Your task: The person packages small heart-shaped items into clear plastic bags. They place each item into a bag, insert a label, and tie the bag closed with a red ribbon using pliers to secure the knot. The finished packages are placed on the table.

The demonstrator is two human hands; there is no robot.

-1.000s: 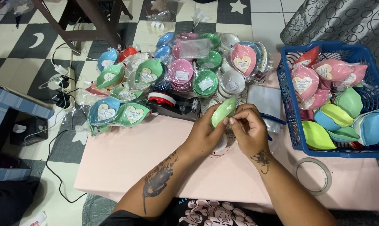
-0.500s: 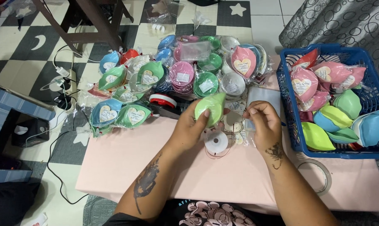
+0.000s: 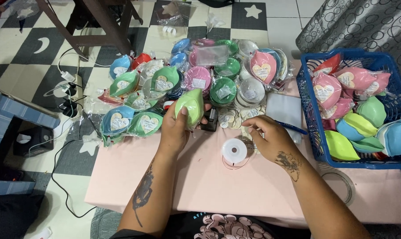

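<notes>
My left hand (image 3: 176,128) holds a light green leaf-shaped dish (image 3: 189,106) upright above the pink table (image 3: 218,186). My right hand (image 3: 269,137) hovers to the right of it, fingers curled, with its fingertips near a small pile of heart-shaped paper tags (image 3: 236,118). Whether it pinches anything is hard to tell. A white spool of thin thread (image 3: 234,151) lies on the table between the two hands. A black tape dispenser (image 3: 210,119) sits just behind the green dish.
A heap of wrapped coloured dishes (image 3: 187,79) covers the table's far side. A blue plastic basket (image 3: 311,115) at the right holds pink, green and blue dishes. A clear tape roll (image 3: 340,188) lies near my right forearm. Cables and a power strip (image 3: 69,95) lie on the floor at left.
My hands have moved apart. The left hand carried the green dish to the left, and the right hand let go of it and dropped toward the tags.
</notes>
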